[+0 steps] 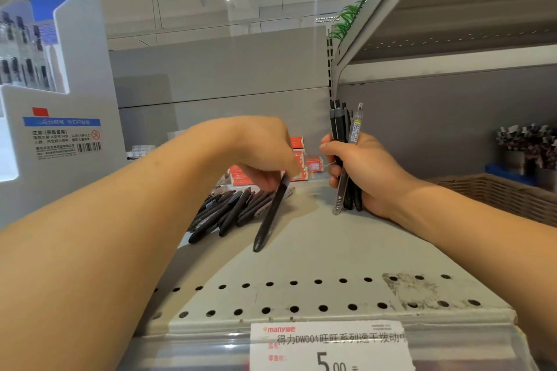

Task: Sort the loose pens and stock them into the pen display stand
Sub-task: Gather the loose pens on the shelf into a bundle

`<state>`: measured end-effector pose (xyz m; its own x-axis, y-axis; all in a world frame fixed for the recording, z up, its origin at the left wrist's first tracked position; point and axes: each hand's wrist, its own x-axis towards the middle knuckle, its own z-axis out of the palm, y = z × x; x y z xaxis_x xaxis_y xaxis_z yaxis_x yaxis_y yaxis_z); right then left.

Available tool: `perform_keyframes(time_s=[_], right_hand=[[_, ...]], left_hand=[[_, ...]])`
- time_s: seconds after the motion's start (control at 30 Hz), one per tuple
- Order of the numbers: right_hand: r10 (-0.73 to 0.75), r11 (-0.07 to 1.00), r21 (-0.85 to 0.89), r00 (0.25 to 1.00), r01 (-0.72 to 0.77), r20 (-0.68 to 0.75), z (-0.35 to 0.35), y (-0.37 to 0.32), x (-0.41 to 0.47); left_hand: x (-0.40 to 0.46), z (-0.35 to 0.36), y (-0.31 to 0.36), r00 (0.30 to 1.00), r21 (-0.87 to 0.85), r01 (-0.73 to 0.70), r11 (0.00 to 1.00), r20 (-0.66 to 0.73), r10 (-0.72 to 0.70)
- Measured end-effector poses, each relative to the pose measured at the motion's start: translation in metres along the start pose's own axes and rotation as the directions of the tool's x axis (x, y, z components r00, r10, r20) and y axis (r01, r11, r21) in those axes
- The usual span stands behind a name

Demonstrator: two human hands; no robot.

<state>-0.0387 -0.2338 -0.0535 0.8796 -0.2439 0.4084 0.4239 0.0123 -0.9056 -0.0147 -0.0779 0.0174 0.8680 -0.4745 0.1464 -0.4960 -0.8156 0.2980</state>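
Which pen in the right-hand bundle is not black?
The clear pen at the front of the bundle in the right hand, with a transparent barrel and a yellow-edged label; the others gripped with it are black.

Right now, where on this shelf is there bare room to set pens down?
Free: the grey metal shelf between the loose black pen pile, the right hand and the perforated front edge. Crowded: behind the pile, by the red-and-white boxes.

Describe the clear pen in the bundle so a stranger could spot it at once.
Start at the grey shelf with holes along its front edge. The right hand there grips an upright bundle of pens. On that bundle's right side is the clear pen: see-through with a yellowish label, while the other pens in the bundle are dark.
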Motion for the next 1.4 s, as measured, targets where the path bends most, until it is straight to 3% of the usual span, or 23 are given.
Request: perform_keyframes(time_s=[0.1, 0.23, 0.4, 0.53, 0.57, 0.63, 0.7, 0.8, 0.93, 1.1, 1.27, 1.4], right_hand=[[-0.014, 0.999, -0.043, 1.000, 0.014, -0.005, -0.001, 0.001, 0.002], [-0.030, 0.993, -0.112, 0.998, 0.035, 0.048, 0.001, 0.000, 0.000], [-0.059, 0.988, -0.131, 0.981, 0.083, 0.182, 0.000, -0.002, -0.006], [-0.091, 0.979, -0.170, 0.990, 0.109, 0.108, -0.001, -0.001, -0.004], [-0.077, 0.981, -0.171, 0.993, 0.092, 0.090, -0.001, -0.001, -0.003], [-0.040, 0.986, -0.158, 0.997, 0.050, 0.066, -0.001, 0.000, -0.002], [-0.013, 0.995, -0.101, 0.997, 0.020, 0.071, -0.001, 0.001, -0.002], [-0.023, 1.000, -0.004, 0.996, 0.023, 0.091, 0.000, 0.000, -0.003], [-0.073, 0.994, -0.078, 0.995, 0.078, 0.075, 0.000, 0.000, -0.005], [-0.091, 0.995, -0.039, 0.994, 0.094, 0.063, 0.000, 0.001, -0.001], [-0.031, 0.994, -0.102, 0.996, 0.040, 0.085, 0.000, 0.004, 0.003], [-0.040, 0.993, -0.113, 0.999, 0.042, 0.025, -0.002, 0.005, 0.005]], left_hand=[[-0.001, -0.007, -0.003, 0.989, -0.222, -0.086, 0.971, -0.135, 0.056], [0.002, -0.006, 0.000, 0.948, -0.369, -0.230, 0.900, -0.294, 0.122], [0.004, -0.001, 0.002, 0.869, -0.256, -0.389, 0.885, -0.422, 0.260], [0.008, 0.001, 0.000, 0.849, -0.267, -0.420, 0.867, -0.452, 0.273], [0.011, 0.002, -0.003, 0.862, -0.227, -0.371, 0.901, -0.445, 0.243], [0.015, 0.004, -0.010, 0.906, 0.009, -0.203, 0.979, -0.379, 0.191], [0.019, 0.010, -0.016, 0.958, 0.257, -0.066, 0.964, -0.254, 0.133], [0.021, 0.020, -0.017, 0.990, 0.397, 0.006, 0.918, -0.132, 0.051], [0.019, 0.025, -0.015, 0.999, 0.464, 0.004, 0.886, -0.048, 0.020], [0.019, 0.027, -0.013, 0.994, 0.520, -0.047, 0.853, 0.105, -0.008], [0.022, 0.030, -0.012, 0.983, 0.408, -0.001, 0.913, 0.168, -0.074], [0.022, 0.027, -0.012, 0.992, 0.256, 0.042, 0.966, 0.105, -0.071]])
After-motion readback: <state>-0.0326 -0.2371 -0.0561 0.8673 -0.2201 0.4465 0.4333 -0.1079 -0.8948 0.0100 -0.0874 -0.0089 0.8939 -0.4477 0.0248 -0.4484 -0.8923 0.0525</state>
